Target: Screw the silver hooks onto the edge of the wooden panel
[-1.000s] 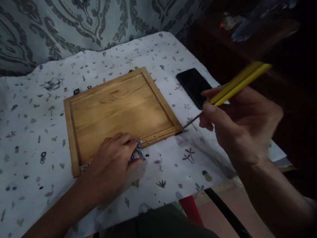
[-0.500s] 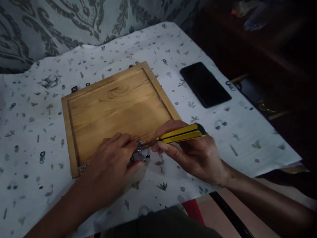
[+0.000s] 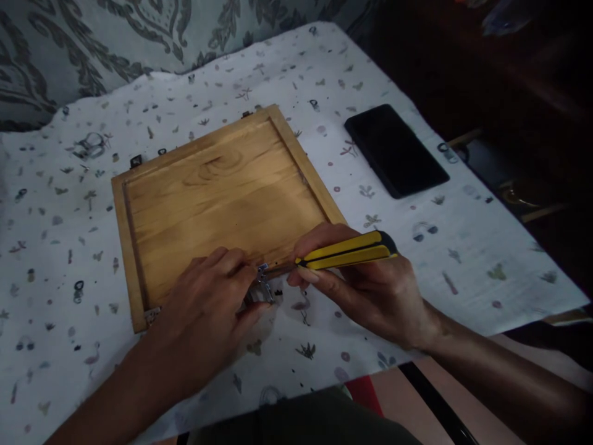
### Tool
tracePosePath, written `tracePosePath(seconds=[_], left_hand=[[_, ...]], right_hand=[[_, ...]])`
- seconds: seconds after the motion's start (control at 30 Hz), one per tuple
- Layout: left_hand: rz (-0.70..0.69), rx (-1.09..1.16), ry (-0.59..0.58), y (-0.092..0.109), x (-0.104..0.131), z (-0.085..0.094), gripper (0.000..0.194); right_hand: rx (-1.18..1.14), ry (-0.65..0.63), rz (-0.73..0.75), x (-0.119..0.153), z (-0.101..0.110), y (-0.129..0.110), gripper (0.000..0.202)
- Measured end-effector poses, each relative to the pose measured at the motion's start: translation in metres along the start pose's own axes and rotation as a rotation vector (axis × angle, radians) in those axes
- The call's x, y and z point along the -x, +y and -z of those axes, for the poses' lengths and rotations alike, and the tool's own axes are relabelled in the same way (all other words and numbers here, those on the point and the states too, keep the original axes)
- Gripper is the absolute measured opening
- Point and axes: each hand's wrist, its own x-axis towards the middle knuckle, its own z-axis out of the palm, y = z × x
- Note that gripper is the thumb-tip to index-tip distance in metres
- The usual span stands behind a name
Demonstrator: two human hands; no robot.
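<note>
A framed wooden panel [image 3: 213,191] lies tilted on a patterned cloth. My left hand [image 3: 208,309] is closed at its near edge, with a small metal hinge [image 3: 264,281] between thumb and fingers. My right hand [image 3: 365,290] grips a yellow and black screwdriver [image 3: 345,250], whose shaft points left and reaches the hinge. The contact of tip and screw is too small to make out. Another metal fitting [image 3: 152,316] sits at the panel's near left corner, partly behind my left hand.
A black phone [image 3: 397,150] lies to the right of the panel on the white patterned cloth [image 3: 296,80]. Two small dark fittings stick out at the panel's far edge. Patterned fabric [image 3: 139,37] rises behind, and dark furniture stands to the right.
The view has shifted slightly, so the phone appears farther right and the panel slightly higher. Both hands keep their holds, and the screwdriver stays at the hinge.
</note>
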Motion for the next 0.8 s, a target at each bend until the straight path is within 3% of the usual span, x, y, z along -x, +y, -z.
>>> tracePosePath(seconds=[0.33, 0.8], left_hand=[[-0.007, -0.012, 0.018, 0.0020, -0.0015, 0.0003, 0.030], [0.054, -0.037, 0.021, 0.0082, -0.0032, -0.0011, 0.022]], right_hand=[[-0.064, -0.030, 0.040, 0.0011, 0.0027, 0.0036, 0.010], [-0.066, -0.061, 0.112, 0.0018, 0.0036, 0.0040, 0.018]])
